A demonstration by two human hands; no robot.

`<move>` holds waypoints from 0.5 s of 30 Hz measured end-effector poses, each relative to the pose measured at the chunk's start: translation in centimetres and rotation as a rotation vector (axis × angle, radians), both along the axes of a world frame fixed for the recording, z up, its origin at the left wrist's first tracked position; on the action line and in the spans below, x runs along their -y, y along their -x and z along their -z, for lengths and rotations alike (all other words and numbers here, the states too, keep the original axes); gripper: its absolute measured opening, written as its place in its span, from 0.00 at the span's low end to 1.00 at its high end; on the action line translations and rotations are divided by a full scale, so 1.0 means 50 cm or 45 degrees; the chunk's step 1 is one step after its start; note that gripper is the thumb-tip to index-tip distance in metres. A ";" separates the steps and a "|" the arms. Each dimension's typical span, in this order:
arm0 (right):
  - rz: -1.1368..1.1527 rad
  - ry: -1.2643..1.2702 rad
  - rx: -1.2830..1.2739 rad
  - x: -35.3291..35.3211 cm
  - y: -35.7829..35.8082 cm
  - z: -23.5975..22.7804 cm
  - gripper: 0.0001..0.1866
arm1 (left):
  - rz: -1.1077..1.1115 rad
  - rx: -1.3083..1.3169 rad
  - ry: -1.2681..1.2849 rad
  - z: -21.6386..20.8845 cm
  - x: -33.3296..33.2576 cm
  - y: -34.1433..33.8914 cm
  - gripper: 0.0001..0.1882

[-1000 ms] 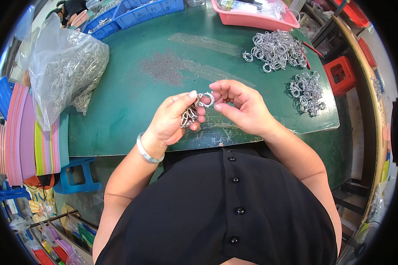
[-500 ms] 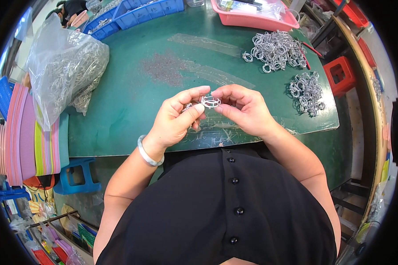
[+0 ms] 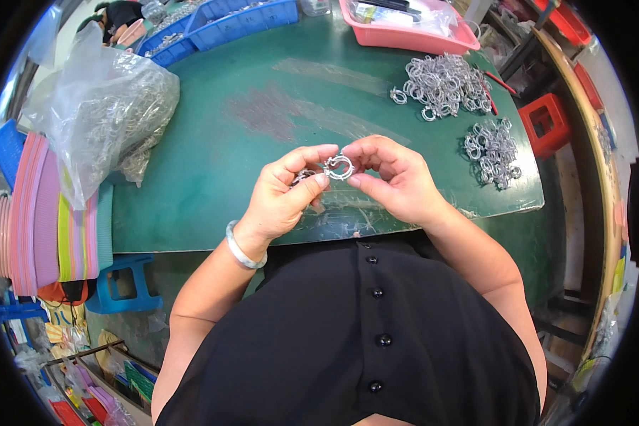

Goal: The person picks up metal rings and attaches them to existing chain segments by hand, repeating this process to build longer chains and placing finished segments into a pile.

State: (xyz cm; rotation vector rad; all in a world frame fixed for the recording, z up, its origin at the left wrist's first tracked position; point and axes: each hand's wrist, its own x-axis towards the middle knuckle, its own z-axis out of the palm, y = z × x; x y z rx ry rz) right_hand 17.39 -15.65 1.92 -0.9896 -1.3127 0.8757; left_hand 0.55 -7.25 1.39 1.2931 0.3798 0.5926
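Over the near part of the green table [image 3: 213,206], both my hands pinch one small silver metal ring [image 3: 342,177] made of thin, wire-like bands. My left hand [image 3: 275,195], with a pale bangle at the wrist, grips its left side between thumb and fingers. More metal rings [image 3: 304,175] are tucked in that palm, partly hidden by the fingers. My right hand [image 3: 402,181] has thumb and index fingertip at the ring's right side. A big heap of similar rings [image 3: 444,85] lies at the far right, and a smaller heap [image 3: 491,153] sits nearer.
A clear plastic bag of metal parts [image 3: 142,99] stands at the left. Blue bins [image 3: 241,21] and a pink basket [image 3: 412,35] line the far edge. Red-handled pliers [image 3: 500,83] lie by the big heap. Beyond are a red stool [image 3: 544,128] and a blue stool [image 3: 124,287].
The ring has turned between my fingers, so its round opening now faces up more. Both hands stay in nearly the same place.
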 end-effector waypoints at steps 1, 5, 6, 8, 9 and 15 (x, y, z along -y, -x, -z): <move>-0.027 -0.023 -0.003 -0.001 0.004 -0.002 0.13 | -0.014 0.022 0.046 -0.006 -0.001 0.006 0.17; 0.081 -0.083 0.429 0.015 -0.020 -0.005 0.13 | 0.045 0.251 0.512 -0.025 -0.021 0.025 0.15; 0.115 -0.111 0.507 0.018 -0.025 -0.005 0.13 | -0.029 0.251 0.484 -0.038 -0.035 0.041 0.14; 0.178 -0.129 0.640 0.030 -0.034 -0.001 0.13 | -0.224 0.269 0.349 -0.090 -0.075 0.095 0.14; 0.210 -0.129 0.693 0.038 -0.041 0.003 0.13 | -0.299 0.275 0.279 -0.122 -0.103 0.128 0.13; 0.360 -0.038 0.778 0.097 -0.085 0.041 0.11 | -1.291 0.130 -0.782 -0.345 -0.273 0.354 0.09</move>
